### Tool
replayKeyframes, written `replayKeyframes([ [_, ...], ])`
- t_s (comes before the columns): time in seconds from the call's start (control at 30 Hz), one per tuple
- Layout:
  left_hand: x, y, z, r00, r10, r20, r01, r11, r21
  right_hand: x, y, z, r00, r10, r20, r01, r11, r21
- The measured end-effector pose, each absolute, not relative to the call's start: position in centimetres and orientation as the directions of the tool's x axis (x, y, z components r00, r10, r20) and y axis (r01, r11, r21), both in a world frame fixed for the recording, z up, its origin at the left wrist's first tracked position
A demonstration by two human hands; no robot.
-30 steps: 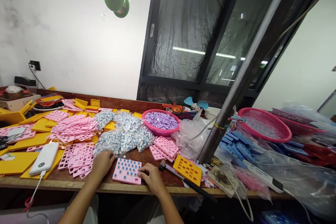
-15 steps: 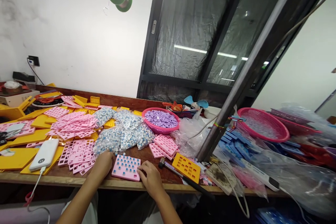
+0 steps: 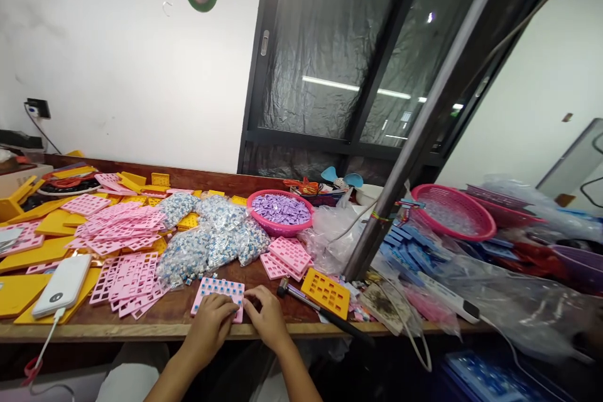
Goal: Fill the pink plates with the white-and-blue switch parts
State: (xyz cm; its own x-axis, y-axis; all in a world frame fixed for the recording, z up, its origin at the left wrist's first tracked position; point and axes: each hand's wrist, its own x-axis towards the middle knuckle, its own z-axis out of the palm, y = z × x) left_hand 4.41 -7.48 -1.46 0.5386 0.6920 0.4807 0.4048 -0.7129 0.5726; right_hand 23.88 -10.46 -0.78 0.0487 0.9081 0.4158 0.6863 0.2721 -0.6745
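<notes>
On the table's front part lies a pink plate (image 3: 207, 287) with square holes, many filled with small blue-and-white pieces that look like keyboard switches. My left hand (image 3: 214, 321) is over its lower middle, fingers curled together at the surface; they hide whatever is between them. At the plate's right edge, my right hand (image 3: 266, 314) has thumb and forefinger against the rim, gripping it. Just behind the plate are clear bags (image 3: 186, 254) of the same blue-and-white pieces, with a few loose ones in front.
Stacked pink plates (image 3: 134, 279) and yellow plates (image 3: 35, 292) fill the left, with a white power bank (image 3: 63, 286). A pink basket (image 3: 281, 229) holds purple pieces. Right of my hands lie a hammer (image 3: 311, 301) and a yellow plate (image 3: 326, 293); a metal pole (image 3: 400, 157) rises behind.
My left hand has moved right, from beside the loose pieces onto the pink plate. My right hand stays at the plate's right edge. The camera view has turned slightly right.
</notes>
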Motion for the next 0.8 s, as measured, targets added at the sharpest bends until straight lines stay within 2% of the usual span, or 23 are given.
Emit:
replayKeyframes([
  [0.3, 4.1, -7.0, -2.7, 0.529, 0.682, 0.505, 0.449, -0.73, 0.515, 23.5, -10.4, -1.1, 0.084, 0.896, 0.435, 0.738, 0.237, -0.632],
  [0.8, 4.8, -6.6, -1.8, 0.631, 0.641, 0.436, 0.564, -0.766, 0.309, 23.6, -10.5, -0.8, 0.106, 0.897, 0.429, 0.754, 0.209, -0.623],
])
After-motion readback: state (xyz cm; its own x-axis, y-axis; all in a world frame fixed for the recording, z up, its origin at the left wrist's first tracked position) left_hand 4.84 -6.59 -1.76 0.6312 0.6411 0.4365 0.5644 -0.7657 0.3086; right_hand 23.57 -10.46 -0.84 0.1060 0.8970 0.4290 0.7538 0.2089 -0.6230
